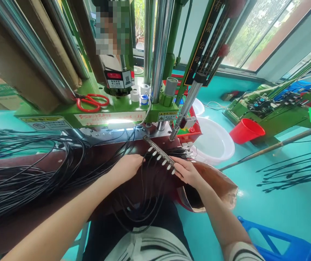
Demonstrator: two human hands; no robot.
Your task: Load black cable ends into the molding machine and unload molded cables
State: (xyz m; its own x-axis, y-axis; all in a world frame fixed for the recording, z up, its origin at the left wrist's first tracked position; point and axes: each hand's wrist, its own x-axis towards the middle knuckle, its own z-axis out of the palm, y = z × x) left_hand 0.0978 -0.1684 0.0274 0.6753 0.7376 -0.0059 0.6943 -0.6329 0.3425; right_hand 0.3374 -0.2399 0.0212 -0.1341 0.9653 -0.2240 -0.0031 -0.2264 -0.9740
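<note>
A narrow metal bar (159, 154) carrying a row of several white plugs on black cables slants across the dark brown bench (62, 159) in front of a green moulding machine (101, 108). My left hand (126, 167) is closed on the cables just left of the bar. My right hand (186, 171) grips the bar's lower right end, fingers curled over the plugs. Thin black cables (147, 203) loop down from the bar toward my lap.
A big bundle of black cables (21, 170) lies across the bench's left side. Red scissors (91, 102) and tape rolls (139, 93) sit on the machine ledge. A brown paper bag (220, 185), white basins (215, 143), a red bucket (246, 130) and a blue crate (280, 243) stand at right.
</note>
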